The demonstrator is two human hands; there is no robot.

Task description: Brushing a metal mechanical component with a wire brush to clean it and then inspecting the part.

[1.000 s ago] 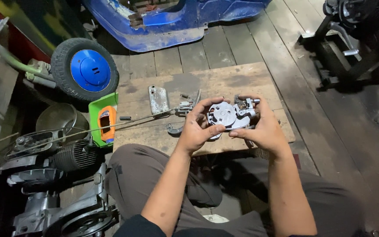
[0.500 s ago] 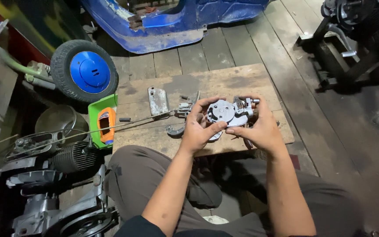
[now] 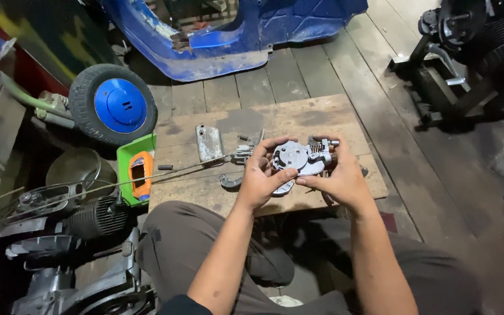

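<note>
A green rectangular plastic package (image 3: 135,170) with an orange insert lies left of the wooden board (image 3: 333,119), beside the black tyre with a blue hub (image 3: 112,105). Both hands hold the round grey metal mechanism plate (image 3: 297,160) above the board. Left hand (image 3: 258,182): grip closed on the plate's left edge. Right hand (image 3: 340,181): grip closed on its right edge. A flat grey metal cover (image 3: 209,143) lies just left.

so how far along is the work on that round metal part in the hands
Looks mid-job. Done: several loose parts already lie on the wooden board, including a flat metal plate and a curved piece. In hand: the left hand and right hand hold the round metal assembly. Left: cannot tell.
</note>
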